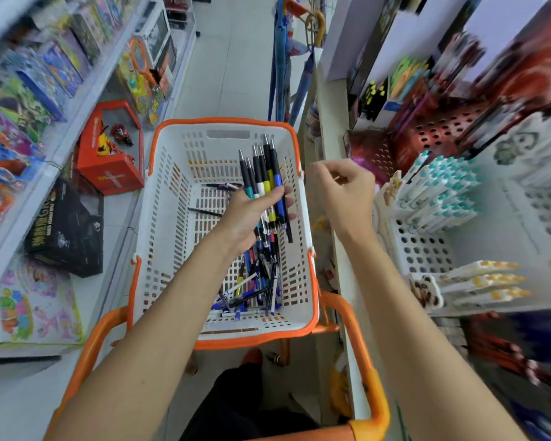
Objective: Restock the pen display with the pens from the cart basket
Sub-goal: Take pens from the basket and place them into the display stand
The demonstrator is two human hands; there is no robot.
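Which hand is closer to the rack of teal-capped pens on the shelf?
Right. The right hand hovers just beside the rack; the left hand grips pens over the basket.

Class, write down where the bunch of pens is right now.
In the head view, centre frame: the left hand grips the bunch of pens above the far right part of the basket, just left of the right hand.

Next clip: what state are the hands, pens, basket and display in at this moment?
Left hand: grips a bunch of pens above the basket.
Right hand: empty, fingers loosely curled, beside the basket.
Loose pens: lying at the basket's near end.
Pen display: teal-capped pens in its upper part.
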